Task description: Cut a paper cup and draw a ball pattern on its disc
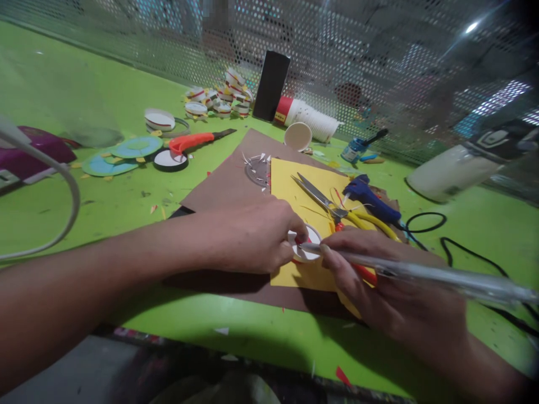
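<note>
My left hand (278,233) reaches in from the left, its fingers curled over and gripping a small white round piece (312,234) like a paper cup's bottom. Red shows under my left index fingertip. In my right hand (391,286) is a clear pen (379,262), its tip at the middle of the round piece. Beneath lies a yellow paper sheet (290,196) on a brown board (227,177). Scissors (315,193) with yellow handles lie open on the yellow sheet, beside a blue glue gun (370,199). An orange handle is partly hidden by my right hand.
An orange box cutter (191,141), blue paper rings (137,147) and a black-rimmed lid (170,160) lie left. Behind are decorated white rings (227,98), a black phone-like slab (272,84), stacked paper cups (309,118) and a paint jar (352,150). A bottle (455,168) lies right.
</note>
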`<action>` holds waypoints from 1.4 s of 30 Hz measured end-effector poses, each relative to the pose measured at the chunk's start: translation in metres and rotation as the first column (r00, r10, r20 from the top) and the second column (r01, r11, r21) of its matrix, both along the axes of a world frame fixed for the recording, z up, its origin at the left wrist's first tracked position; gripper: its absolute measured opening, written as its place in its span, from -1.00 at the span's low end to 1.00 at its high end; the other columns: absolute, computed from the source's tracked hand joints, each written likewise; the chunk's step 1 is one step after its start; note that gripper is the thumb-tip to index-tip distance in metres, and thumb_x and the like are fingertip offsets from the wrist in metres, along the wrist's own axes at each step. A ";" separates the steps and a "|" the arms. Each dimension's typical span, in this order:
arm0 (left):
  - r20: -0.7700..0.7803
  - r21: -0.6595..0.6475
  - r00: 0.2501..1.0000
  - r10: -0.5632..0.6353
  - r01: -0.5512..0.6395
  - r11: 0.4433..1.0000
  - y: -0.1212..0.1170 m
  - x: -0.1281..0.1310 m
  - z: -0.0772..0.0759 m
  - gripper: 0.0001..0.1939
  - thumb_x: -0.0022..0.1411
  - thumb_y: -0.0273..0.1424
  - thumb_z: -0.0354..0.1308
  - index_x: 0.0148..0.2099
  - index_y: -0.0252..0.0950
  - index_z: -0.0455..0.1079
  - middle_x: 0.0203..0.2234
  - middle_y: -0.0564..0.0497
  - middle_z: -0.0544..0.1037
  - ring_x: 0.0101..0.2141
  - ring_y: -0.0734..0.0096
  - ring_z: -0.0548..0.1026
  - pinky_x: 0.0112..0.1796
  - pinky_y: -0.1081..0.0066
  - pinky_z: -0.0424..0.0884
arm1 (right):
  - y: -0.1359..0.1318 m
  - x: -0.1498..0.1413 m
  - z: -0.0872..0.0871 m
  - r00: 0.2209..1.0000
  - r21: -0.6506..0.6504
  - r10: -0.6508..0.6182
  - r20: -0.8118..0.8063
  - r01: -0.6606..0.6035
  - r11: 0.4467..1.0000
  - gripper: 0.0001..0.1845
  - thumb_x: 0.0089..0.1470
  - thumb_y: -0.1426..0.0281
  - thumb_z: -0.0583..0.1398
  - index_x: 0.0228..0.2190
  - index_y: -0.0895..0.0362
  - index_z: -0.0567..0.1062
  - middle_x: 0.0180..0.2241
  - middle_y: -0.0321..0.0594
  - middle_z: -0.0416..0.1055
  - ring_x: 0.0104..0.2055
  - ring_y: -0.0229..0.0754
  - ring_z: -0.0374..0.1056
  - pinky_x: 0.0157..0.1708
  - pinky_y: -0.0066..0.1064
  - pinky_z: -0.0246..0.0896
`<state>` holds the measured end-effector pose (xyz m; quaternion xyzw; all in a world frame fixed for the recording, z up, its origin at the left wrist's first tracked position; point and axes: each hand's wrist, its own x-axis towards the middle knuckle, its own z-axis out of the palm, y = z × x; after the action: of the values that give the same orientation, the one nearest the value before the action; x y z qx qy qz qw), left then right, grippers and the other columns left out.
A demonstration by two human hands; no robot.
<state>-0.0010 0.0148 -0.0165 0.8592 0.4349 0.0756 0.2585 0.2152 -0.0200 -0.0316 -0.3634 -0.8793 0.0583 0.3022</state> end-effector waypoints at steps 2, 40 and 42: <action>0.010 0.020 1.000 -0.010 0.009 1.000 0.000 0.000 -0.001 -0.65 0.14 -0.42 0.08 -0.09 -0.08 0.59 -0.61 0.04 0.50 -0.61 0.40 0.34 -0.57 0.45 0.13 | 0.000 0.001 -0.002 1.000 0.001 -0.005 0.001 0.005 1.000 -0.83 0.20 0.38 0.20 -0.19 -0.06 0.56 -0.32 -0.23 0.60 -0.37 -0.09 0.52 -0.46 -0.33 0.46; -0.020 -0.047 1.000 -0.003 0.002 0.999 -0.001 0.003 0.005 -0.64 0.14 -0.46 0.08 -0.07 -0.11 0.59 -0.69 0.12 0.41 -0.66 0.47 0.29 -0.58 0.49 0.15 | -0.002 0.001 0.002 0.999 0.045 -0.030 0.032 0.029 0.999 -0.91 0.17 0.38 0.22 -0.27 -0.02 0.53 -0.37 -0.22 0.59 -0.44 -0.13 0.50 -0.49 -0.36 0.42; -0.018 -0.050 1.000 -0.001 0.000 0.999 -0.001 0.003 0.005 -0.65 0.14 -0.46 0.08 -0.09 -0.11 0.59 -0.69 0.12 0.41 -0.66 0.48 0.28 -0.58 0.49 0.14 | -0.002 0.001 0.001 0.997 0.087 -0.056 0.046 0.052 0.995 -0.91 0.16 0.39 0.22 -0.26 -0.01 0.53 -0.36 -0.22 0.59 -0.42 -0.12 0.52 -0.48 -0.36 0.43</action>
<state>0.0018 0.0137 -0.0118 0.8532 0.4389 0.0571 0.2761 0.2161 -0.0219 -0.0306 -0.3749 -0.8780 0.0035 0.2976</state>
